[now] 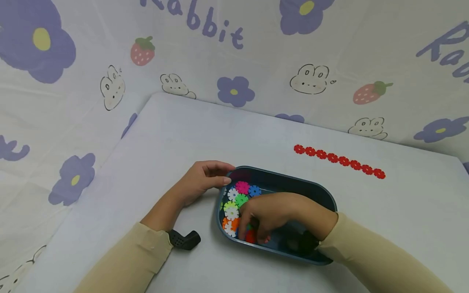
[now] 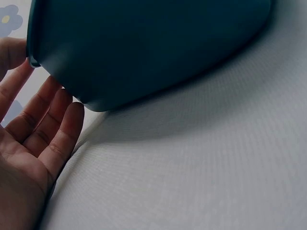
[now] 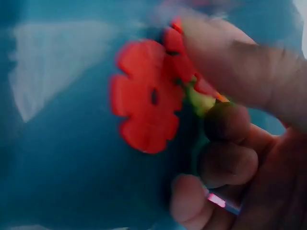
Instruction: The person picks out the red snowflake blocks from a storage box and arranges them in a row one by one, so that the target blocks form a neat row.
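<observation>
A dark blue tray [image 1: 289, 179] with rounded corners stands on the table. My left hand [image 1: 199, 181] holds its left end, with the thumb at the rim and fingers against the outer wall in the left wrist view. Inside the tray, my right hand [image 1: 275, 209] reaches down with curled fingers. The right wrist view shows its thumb on a red flower-shaped piece [image 3: 180, 52], pinched against the fingers and partly hidden. Another red flower-shaped piece [image 3: 146, 98] is beside it. Pink [image 1: 242, 187], blue [image 1: 254, 191], green, white and orange flower pieces lie at the tray's left end.
A straight row of several linked red flower pieces [image 1: 343, 161] lies behind the tray to the right. Flat white table [image 1: 165, 134] surrounds the tray. A printed cloth [image 1: 264, 57] hangs behind it. A black device [image 1: 185, 240] is at the left wrist.
</observation>
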`<state>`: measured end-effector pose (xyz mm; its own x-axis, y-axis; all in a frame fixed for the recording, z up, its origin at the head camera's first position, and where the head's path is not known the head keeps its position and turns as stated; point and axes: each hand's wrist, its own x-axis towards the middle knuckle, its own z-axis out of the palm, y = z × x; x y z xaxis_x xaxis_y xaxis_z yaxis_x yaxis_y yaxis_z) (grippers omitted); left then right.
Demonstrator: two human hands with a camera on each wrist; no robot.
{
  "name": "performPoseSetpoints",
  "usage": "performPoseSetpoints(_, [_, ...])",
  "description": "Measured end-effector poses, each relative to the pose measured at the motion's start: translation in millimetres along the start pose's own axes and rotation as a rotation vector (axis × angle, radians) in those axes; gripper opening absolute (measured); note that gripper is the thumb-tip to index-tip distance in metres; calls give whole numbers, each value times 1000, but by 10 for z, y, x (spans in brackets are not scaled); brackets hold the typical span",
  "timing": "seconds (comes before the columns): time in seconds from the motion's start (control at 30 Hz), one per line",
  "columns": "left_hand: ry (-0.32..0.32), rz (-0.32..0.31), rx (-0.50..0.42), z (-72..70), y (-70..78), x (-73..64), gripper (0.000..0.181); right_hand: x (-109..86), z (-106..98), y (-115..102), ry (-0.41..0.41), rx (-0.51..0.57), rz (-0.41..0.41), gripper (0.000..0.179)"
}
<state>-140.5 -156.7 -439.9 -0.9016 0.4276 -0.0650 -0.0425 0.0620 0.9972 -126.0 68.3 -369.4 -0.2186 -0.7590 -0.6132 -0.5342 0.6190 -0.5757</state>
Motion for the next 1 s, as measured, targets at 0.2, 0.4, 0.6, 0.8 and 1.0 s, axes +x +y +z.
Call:
performPoseSetpoints(0.2, [0,2,1,-2,7,5,33,45,27,60,44,-6,-17,22])
performPoseSetpoints(0.4, [-6,-1,-12,9,19,0,34,77,-7,179,181,37,-33,17])
performPoseSetpoints(0.6, [-8,-4,-18,10,8,4,35,79,-79,249,285,83,-126,11])
performPoseSetpoints(0.8, [-11,2,-10,13,-7,12,35,60,-96,243,348,208,-139,15])
performPoseSetpoints(1.0, [-12,-3,-12,16,3,10,35,39,-108,214,377,317,-120,23])
